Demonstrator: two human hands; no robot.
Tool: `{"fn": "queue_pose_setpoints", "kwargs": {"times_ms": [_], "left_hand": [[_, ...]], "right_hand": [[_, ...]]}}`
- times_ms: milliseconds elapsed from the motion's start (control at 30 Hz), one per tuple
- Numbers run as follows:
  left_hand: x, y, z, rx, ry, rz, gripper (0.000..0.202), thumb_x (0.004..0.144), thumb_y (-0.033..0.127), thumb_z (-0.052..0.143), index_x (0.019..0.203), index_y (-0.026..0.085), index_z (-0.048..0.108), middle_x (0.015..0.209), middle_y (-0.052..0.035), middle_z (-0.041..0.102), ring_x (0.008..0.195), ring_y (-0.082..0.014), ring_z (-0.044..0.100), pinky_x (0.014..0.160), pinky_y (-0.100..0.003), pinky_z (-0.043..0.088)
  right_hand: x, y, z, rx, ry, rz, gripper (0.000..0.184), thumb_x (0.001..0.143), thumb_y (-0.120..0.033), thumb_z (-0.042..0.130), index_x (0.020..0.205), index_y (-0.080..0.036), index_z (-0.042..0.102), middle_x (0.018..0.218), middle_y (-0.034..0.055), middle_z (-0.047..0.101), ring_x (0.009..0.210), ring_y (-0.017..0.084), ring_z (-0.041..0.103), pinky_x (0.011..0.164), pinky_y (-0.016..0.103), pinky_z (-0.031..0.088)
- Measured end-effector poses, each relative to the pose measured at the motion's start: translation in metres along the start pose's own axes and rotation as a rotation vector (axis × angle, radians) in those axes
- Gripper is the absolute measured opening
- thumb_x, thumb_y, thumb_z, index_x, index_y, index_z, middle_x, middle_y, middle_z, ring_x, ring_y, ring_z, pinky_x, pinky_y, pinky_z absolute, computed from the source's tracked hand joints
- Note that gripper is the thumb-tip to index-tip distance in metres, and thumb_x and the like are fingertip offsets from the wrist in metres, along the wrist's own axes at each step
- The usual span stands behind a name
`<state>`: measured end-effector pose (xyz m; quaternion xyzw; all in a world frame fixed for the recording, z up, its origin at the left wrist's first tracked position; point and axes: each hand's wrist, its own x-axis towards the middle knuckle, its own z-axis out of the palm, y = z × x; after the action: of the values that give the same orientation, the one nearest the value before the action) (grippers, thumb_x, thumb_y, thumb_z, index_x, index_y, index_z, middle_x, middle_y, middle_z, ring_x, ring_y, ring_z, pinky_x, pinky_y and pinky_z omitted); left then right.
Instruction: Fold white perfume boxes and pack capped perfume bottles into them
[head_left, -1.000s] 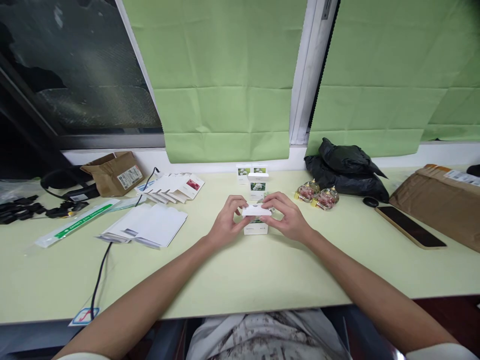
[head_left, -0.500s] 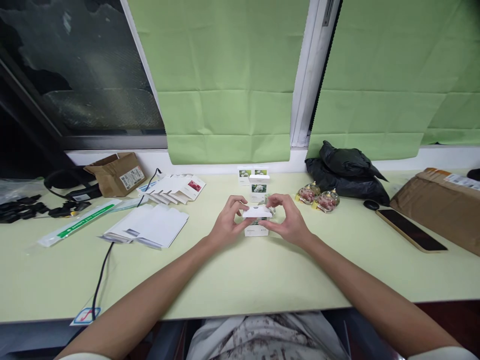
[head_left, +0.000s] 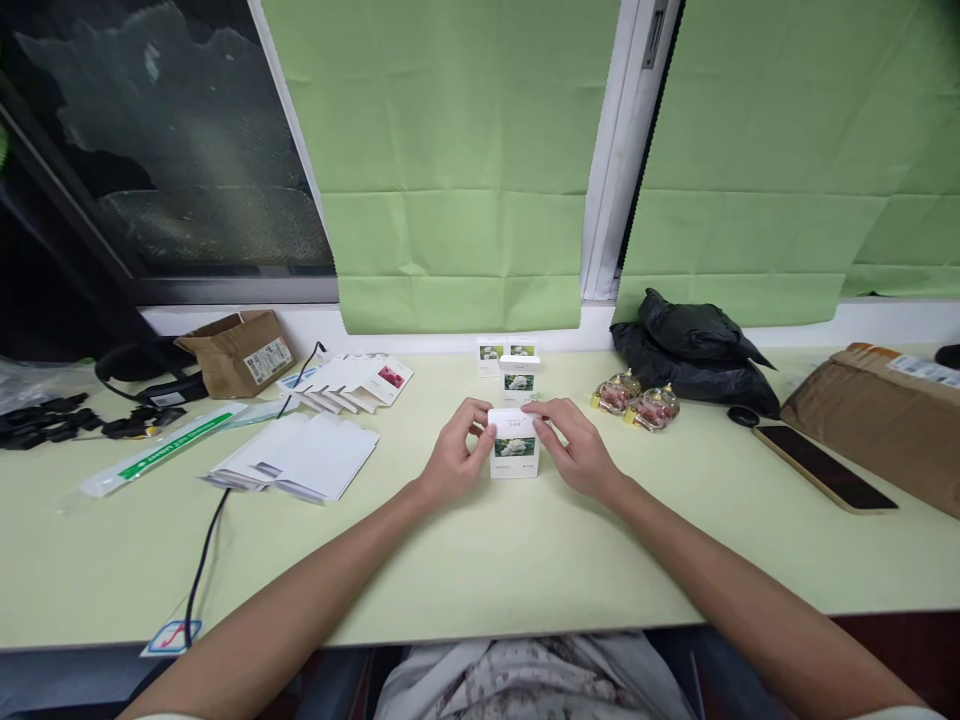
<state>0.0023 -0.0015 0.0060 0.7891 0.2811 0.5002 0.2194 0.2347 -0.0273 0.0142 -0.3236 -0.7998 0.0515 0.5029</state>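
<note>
While pinching the white box (head_left: 514,466) by its top corners, grip of left hand (head_left: 454,460) and right hand (head_left: 579,455) alike, apparently settling its closed-looking top, upright on the counter (head_left: 525,565) in front of the middle carton (head_left: 519,386). Seemingly calls now for light, even thumb pressure, without denting the card. Impossible to see any contents or the fingertips curled behind, to read the small print, or to make out fully the two far cartons (head_left: 490,356), partly covered behind the middle carton.

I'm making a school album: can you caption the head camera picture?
Left hand and right hand hold an upright white box on a pale green table.
</note>
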Motion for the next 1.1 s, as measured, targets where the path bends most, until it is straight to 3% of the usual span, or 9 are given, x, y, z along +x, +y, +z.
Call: {"fn": "queue_pose_setpoints", "kwargs": {"times_ms": [133,233,367,500,633,767,967,1100], "left_hand": [[0.001,0.000,-0.001,-0.151,-0.074,-0.179,0.022,0.104,0.044,0.057,0.105,0.022,0.053,0.105,-0.0043,0.060,0.096,-0.0178,0.060,0.077,-0.028,0.052],[0.004,0.001,-0.001,-0.266,-0.118,-0.273,0.032,0.097,0.048,0.067,0.111,0.024,0.053,0.107,-0.0041,0.060,0.100,-0.0192,0.060,0.075,-0.027,0.052],[0.007,0.003,0.000,-0.387,-0.286,-0.307,0.066,0.088,0.049,0.079,0.142,0.028,0.048,0.126,-0.0095,0.065,0.114,-0.0256,0.063,0.091,-0.036,0.053],[0.009,0.005,-0.002,-0.484,-0.480,-0.310,0.083,0.080,0.049,0.086,0.152,0.030,0.049,0.153,-0.0114,0.053,0.138,-0.0333,0.052,0.109,-0.045,0.046],[0.009,0.002,-0.003,-0.484,-0.594,-0.414,0.083,0.078,0.048,0.088,0.151,0.028,0.053,0.142,-0.0098,0.061,0.124,-0.0302,0.061,0.102,-0.042,0.050],[0.007,0.000,0.001,-0.424,-0.506,-0.419,0.076,0.073,0.046,0.091,0.139,0.025,0.061,0.135,-0.0099,0.063,0.112,-0.0259,0.063,0.095,-0.038,0.051],[0.002,0.008,0.006,-0.335,-0.340,-0.368,0.067,0.076,0.044,0.090,0.132,0.028,0.057,0.134,-0.0083,0.061,0.122,-0.0272,0.061,0.102,-0.041,0.050],[0.000,0.009,0.007,-0.145,-0.241,-0.273,0.072,0.074,0.044,0.091,0.136,0.029,0.056,0.133,-0.0092,0.059,0.128,-0.0299,0.056,0.102,-0.042,0.049]], "right_hand": [[0.001,-0.001,0.000,0.022,0.016,0.062,0.023,0.108,-0.032,0.049,0.125,-0.028,0.065,0.125,0.0117,0.059,0.110,0.027,0.063,0.095,0.045,0.054],[0.001,-0.001,0.000,0.023,-0.018,0.064,0.022,0.109,-0.031,0.047,0.124,-0.028,0.062,0.118,0.0103,0.064,0.112,0.029,0.061,0.096,0.047,0.051],[0.002,-0.002,-0.001,0.054,-0.075,0.078,0.023,0.110,-0.030,0.041,0.123,-0.029,0.060,0.114,0.0087,0.066,0.112,0.029,0.058,0.096,0.048,0.049],[0.002,-0.004,-0.002,0.095,-0.094,0.080,0.027,0.111,-0.030,0.036,0.124,-0.030,0.060,0.116,0.0085,0.066,0.115,0.029,0.056,0.099,0.049,0.047],[0.003,-0.003,-0.003,0.110,-0.072,0.060,0.027,0.110,-0.028,0.036,0.118,-0.030,0.063,0.115,0.0088,0.063,0.115,0.029,0.056,0.100,0.050,0.047],[0.004,-0.004,-0.005,0.144,-0.027,0.070,0.021,0.109,-0.030,0.044,0.111,-0.028,0.065,0.113,0.0090,0.062,0.114,0.028,0.056,0.098,0.049,0.047],[0.007,-0.001,-0.005,0.337,0.005,0.182,0.014,0.103,-0.039,0.059,0.100,-0.026,0.064,0.109,0.0072,0.060,0.106,0.025,0.058,0.089,0.041,0.050],[0.006,0.006,0.000,0.489,-0.018,0.323,0.019,0.099,-0.042,0.066,0.111,-0.028,0.062,0.116,0.0053,0.057,0.102,0.022,0.058,0.087,0.036,0.051]]}}
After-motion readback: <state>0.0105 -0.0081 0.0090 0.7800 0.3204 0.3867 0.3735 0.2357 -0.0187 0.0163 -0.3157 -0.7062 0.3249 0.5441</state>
